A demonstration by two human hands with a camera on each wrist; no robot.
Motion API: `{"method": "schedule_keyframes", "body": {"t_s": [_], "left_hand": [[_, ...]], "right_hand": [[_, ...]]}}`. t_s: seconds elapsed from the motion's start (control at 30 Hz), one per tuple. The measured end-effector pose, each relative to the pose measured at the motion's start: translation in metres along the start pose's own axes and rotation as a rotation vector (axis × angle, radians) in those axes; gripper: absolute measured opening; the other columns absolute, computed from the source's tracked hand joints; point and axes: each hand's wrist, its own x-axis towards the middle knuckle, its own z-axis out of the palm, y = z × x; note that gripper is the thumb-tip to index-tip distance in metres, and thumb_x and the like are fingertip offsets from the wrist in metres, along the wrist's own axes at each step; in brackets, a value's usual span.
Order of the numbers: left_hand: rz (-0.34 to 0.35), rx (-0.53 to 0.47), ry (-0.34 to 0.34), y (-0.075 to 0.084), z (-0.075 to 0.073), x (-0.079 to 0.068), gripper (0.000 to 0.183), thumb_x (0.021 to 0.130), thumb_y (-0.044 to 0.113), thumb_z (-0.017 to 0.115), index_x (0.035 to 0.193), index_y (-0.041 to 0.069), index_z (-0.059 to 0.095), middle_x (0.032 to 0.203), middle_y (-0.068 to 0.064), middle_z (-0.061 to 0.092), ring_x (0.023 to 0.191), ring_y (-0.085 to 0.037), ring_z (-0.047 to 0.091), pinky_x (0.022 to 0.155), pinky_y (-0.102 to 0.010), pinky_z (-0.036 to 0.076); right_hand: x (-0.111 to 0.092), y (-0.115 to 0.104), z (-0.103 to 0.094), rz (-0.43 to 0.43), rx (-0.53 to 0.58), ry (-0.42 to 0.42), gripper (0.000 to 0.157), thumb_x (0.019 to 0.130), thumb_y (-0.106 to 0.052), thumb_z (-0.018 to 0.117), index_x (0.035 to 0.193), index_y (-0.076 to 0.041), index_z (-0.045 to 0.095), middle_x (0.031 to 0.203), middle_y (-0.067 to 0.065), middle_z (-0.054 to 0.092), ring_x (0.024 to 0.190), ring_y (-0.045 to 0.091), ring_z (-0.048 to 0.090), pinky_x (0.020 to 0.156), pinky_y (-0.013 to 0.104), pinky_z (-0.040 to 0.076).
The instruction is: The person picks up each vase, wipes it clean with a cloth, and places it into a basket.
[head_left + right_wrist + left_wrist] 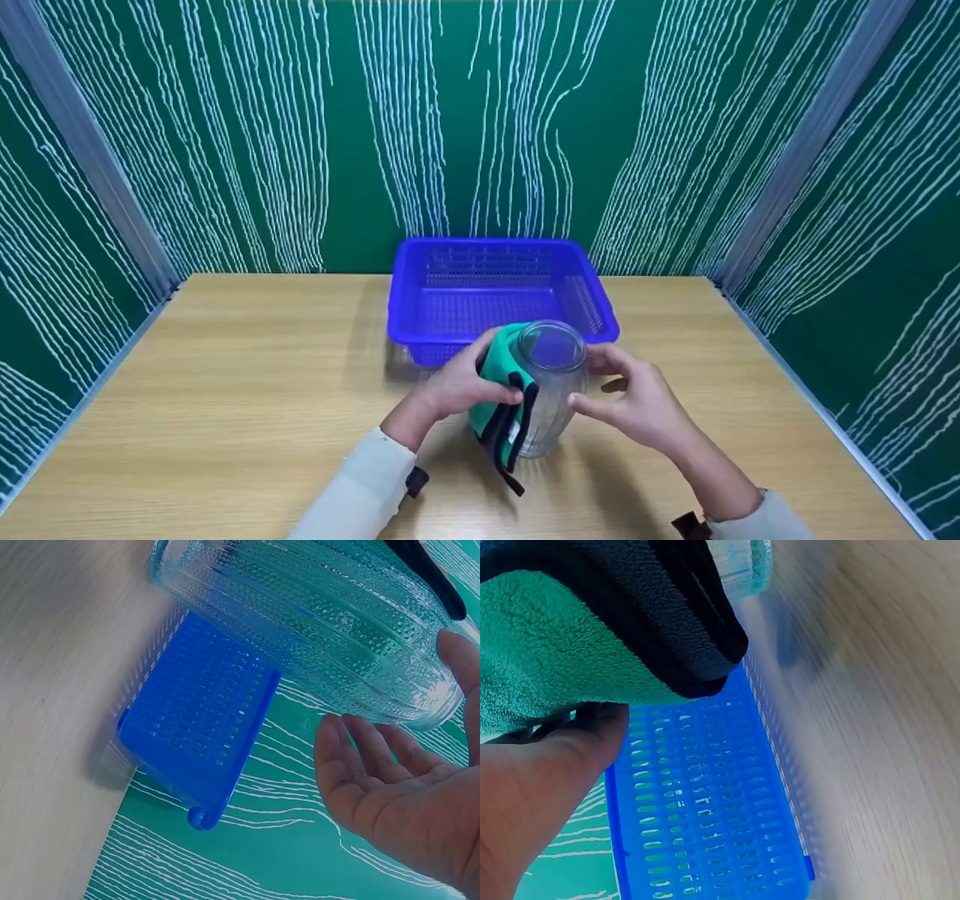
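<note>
In the head view a clear ribbed glass jar (559, 397) stands in front of the basket, its mouth uppermost. A green cloth (496, 367) with black edging and a dark grey side is wrapped against the jar's left side. My left hand (457, 381) grips this cloth, thumb on the near face and fingers behind it. On the other side, my right hand (637, 397) has its thumb and fingertips at the jar's upper right side, the palm apart from the glass. The right wrist view shows these loosely bent fingers (375, 754) at the jar's edge near its mouth.
A blue-purple plastic basket (431, 330) with slotted sides sits behind the jar, near the back of the wooden table (247, 390). Green panels (480, 135) with white wavy lines rise at the back and both sides, joined by grey corner posts (802, 142).
</note>
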Motion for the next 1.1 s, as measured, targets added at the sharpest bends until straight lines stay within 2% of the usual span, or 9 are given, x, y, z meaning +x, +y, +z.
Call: {"method": "schedule_keyframes", "body": {"t_s": [0.1, 0.27, 0.6, 0.8, 0.97, 1.1], "left_hand": [[-0.004, 0.029, 0.003, -0.014, 0.0, 0.005, 0.082, 0.06, 0.03, 0.079, 0.124, 0.048, 0.031, 0.119, 0.016, 0.047, 0.111, -0.011, 0.042, 0.092, -0.042, 0.033], [-0.011, 0.017, 0.007, -0.024, 0.002, 0.006, 0.085, 0.056, 0.025, 0.081, 0.123, 0.047, 0.034, 0.118, 0.013, 0.049, 0.108, -0.013, 0.045, 0.091, -0.039, 0.035], [-0.09, 0.074, 0.027, -0.031, 0.006, 0.004, 0.089, 0.046, 0.021, 0.086, 0.116, 0.046, 0.038, 0.113, 0.011, 0.05, 0.107, -0.015, 0.045, 0.091, -0.04, 0.035], [-0.155, 0.164, 0.048, -0.035, 0.01, 0.001, 0.086, 0.042, 0.029, 0.087, 0.112, 0.043, 0.039, 0.11, 0.01, 0.05, 0.104, -0.015, 0.045, 0.09, -0.04, 0.035], [-0.173, 0.244, 0.066, -0.037, 0.012, 0.0, 0.083, 0.04, 0.033, 0.087, 0.109, 0.038, 0.041, 0.105, 0.009, 0.051, 0.097, -0.015, 0.047, 0.083, -0.036, 0.039], [-0.168, 0.3, 0.078, -0.039, 0.013, 0.0, 0.083, 0.039, 0.035, 0.087, 0.109, 0.035, 0.042, 0.102, 0.008, 0.052, 0.094, -0.014, 0.047, 0.079, -0.034, 0.04]], "right_hand": [[0.001, 0.002, 0.0, -0.009, 0.003, 0.002, 0.058, 0.061, -0.041, 0.075, 0.112, -0.023, 0.053, 0.101, -0.004, 0.061, 0.091, 0.013, 0.056, 0.077, 0.034, 0.046], [0.001, 0.003, 0.001, -0.022, 0.015, 0.014, 0.059, 0.061, -0.038, 0.077, 0.113, -0.02, 0.054, 0.097, -0.006, 0.062, 0.088, 0.012, 0.057, 0.075, 0.035, 0.047], [0.001, 0.003, 0.002, -0.016, 0.039, 0.016, 0.058, 0.061, -0.036, 0.077, 0.112, -0.018, 0.054, 0.096, -0.005, 0.062, 0.087, 0.013, 0.057, 0.075, 0.036, 0.047], [-0.003, -0.01, 0.001, 0.014, 0.046, 0.005, 0.056, 0.063, -0.03, 0.077, 0.112, -0.014, 0.054, 0.097, 0.0, 0.062, 0.088, 0.017, 0.057, 0.076, 0.039, 0.046], [-0.007, -0.027, -0.002, 0.016, 0.066, 0.0, 0.054, 0.065, -0.021, 0.076, 0.112, -0.008, 0.054, 0.098, 0.005, 0.061, 0.089, 0.023, 0.057, 0.077, 0.043, 0.046], [-0.004, -0.019, 0.0, 0.012, 0.056, 0.003, 0.054, 0.064, -0.026, 0.077, 0.111, -0.012, 0.054, 0.097, 0.003, 0.061, 0.088, 0.019, 0.058, 0.076, 0.039, 0.047]]}}
